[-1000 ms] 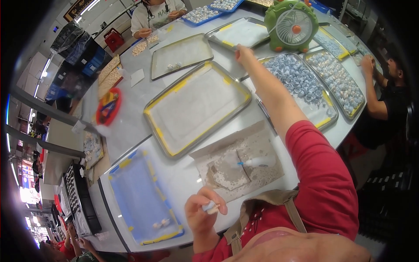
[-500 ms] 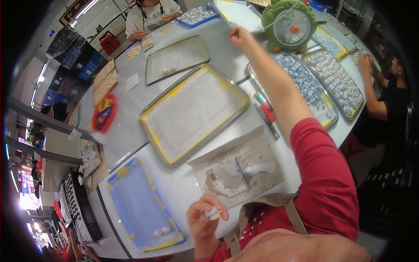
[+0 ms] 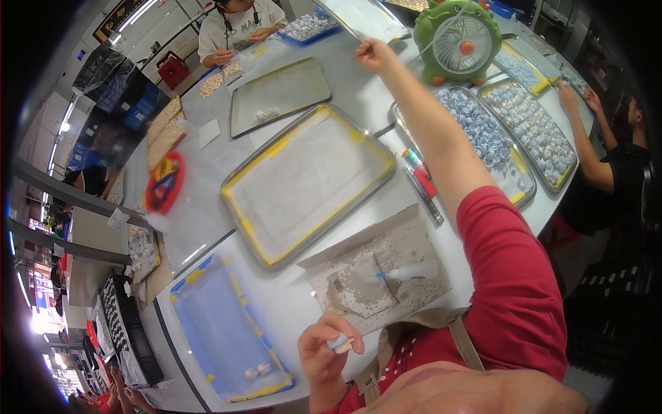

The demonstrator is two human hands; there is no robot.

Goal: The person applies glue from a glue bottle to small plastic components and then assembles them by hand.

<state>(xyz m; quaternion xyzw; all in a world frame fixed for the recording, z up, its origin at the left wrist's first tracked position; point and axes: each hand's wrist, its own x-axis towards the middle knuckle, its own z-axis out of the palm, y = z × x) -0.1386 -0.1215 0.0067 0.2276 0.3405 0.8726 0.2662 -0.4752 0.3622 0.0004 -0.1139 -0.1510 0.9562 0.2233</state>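
Note:
Near my chest, my left hand [image 3: 325,350] pinches a small pale blue and cream shell-like piece [image 3: 338,341] between thumb and fingers. My right arm reaches far across the table. At its end, my right hand [image 3: 376,56] is closed at the near corner of a white-lined tray [image 3: 365,16]. Just in front of my body lies a stained cardboard piece [image 3: 358,303] with a white glue bottle [image 3: 414,270] on it. Left of that sits a blue tray [image 3: 217,310] edged with yellow tape, holding a few small pieces [image 3: 258,371].
A large paper-lined tray [image 3: 310,183] occupies the middle, with a grey tray [image 3: 283,93] behind it. Trays of blue pieces [image 3: 469,121] stand right, below a green fan [image 3: 458,41]. Pens [image 3: 422,181] and a red basket [image 3: 165,183] lie around. Co-workers [image 3: 238,31] sit across and right.
The white-lined tray at my right hand has shifted left and away, and that hand moved slightly left. My left hand keeps its pinch. The co-worker at right has moved their hands apart.

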